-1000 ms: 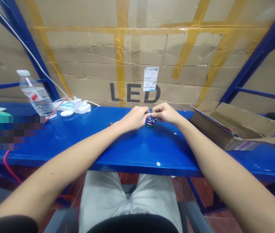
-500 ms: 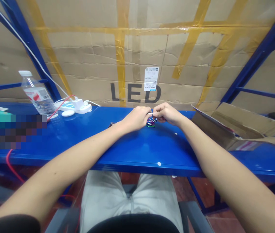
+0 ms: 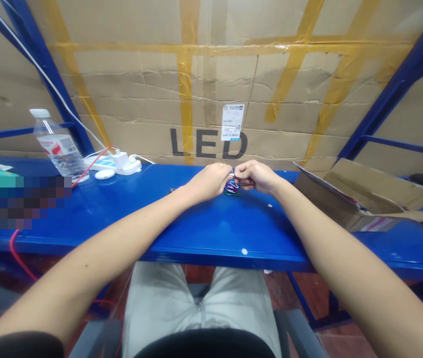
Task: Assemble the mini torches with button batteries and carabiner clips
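Note:
My left hand [image 3: 214, 180] and my right hand [image 3: 255, 177] meet above the blue table [image 3: 211, 223]. Both are closed, with their fingertips pinching a small white piece [image 3: 231, 174] between them; its exact kind is too small to make out. Just below hangs or rests a small bundle of shiny coloured loops [image 3: 231, 188], purple, blue and green, like thin bent wire. Whether the bundle is joined to the white piece cannot be seen. A small dark object [image 3: 171, 191] lies partly hidden behind my left forearm.
An open cardboard box [image 3: 361, 199] stands on the right. To the left are a water bottle [image 3: 56, 146], a white power strip [image 3: 128, 166] with plugged-in cables and a round white object [image 3: 105, 174]. A large taped carton [image 3: 140, 99] rises behind the table.
Both hands stay almost in place, still pinching the white piece. My right hand's fingers have shifted very slightly, and the coloured loops have moved a little.

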Motion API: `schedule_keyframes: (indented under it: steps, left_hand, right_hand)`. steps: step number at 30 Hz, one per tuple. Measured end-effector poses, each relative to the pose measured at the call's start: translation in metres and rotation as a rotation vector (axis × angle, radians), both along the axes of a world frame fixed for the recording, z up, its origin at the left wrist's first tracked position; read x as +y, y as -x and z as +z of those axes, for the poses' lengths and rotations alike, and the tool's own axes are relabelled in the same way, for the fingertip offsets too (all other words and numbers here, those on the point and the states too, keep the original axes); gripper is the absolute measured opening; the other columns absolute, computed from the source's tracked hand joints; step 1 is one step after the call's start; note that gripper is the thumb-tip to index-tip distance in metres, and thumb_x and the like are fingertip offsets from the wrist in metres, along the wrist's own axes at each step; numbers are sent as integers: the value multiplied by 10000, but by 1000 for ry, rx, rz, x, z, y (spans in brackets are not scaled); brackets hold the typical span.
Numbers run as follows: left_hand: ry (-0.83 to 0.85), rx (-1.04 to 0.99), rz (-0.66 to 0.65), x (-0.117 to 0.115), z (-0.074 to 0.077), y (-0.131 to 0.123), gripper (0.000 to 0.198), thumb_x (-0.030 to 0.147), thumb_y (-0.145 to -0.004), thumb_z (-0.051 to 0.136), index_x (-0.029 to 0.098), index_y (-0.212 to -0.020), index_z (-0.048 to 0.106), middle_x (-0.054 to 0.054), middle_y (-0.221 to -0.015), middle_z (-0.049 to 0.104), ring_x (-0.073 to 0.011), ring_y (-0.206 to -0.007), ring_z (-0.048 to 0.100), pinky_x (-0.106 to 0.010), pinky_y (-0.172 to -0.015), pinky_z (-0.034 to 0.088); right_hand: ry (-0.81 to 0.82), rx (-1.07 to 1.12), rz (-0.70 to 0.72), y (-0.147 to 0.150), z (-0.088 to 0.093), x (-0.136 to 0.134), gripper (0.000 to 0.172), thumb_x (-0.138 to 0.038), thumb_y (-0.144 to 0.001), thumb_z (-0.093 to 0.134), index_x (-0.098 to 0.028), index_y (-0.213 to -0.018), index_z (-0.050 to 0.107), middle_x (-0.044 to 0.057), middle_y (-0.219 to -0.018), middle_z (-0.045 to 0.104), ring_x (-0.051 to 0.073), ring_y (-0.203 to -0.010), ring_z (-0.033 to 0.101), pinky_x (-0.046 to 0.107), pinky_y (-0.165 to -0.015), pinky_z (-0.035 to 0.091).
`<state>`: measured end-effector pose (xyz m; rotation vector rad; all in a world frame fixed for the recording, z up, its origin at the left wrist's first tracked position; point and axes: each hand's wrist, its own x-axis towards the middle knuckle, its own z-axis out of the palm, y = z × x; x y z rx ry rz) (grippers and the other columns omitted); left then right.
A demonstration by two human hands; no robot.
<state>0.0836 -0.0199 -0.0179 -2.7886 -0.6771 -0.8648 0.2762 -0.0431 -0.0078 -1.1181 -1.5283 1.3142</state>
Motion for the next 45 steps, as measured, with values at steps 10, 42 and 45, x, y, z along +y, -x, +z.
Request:
schedule_keyframes:
  steps: [10, 42, 45]
  left_hand:
    - [551, -246, 67, 30, 18, 20, 174, 269, -900, 583, 145, -865, 699, -59, -803, 714, -152, -716, 613, -282, -683, 432]
    - [1134, -461, 18, 35, 10, 17, 107, 215, -887, 588, 155, -822, 647, -23, -704, 617, -58, -441, 413, -238, -431, 260]
    - [1129, -433, 22, 33, 11, 15, 118, 185, -895, 573, 150, -806, 643, -18, -686, 602, -54, -437, 404, -237, -434, 273]
  right_hand:
    - [-192, -457, -138, 10, 3, -3, 241, -355, -875, 581, -140, -798, 654, 11, -591, 542, 119, -500, 463, 267, -488, 359]
    - [12, -38, -48, 25, -17, 4, 284, -85, -761, 588, -184, -1015, 507, -50, -579, 440, 114, -477, 438, 259, -483, 393]
    - [-45, -181, -70, 24, -19, 5, 262, -99, -805, 557, -180, -1051, 517, -66, -529, 418, 119, -419, 435, 266, -440, 412]
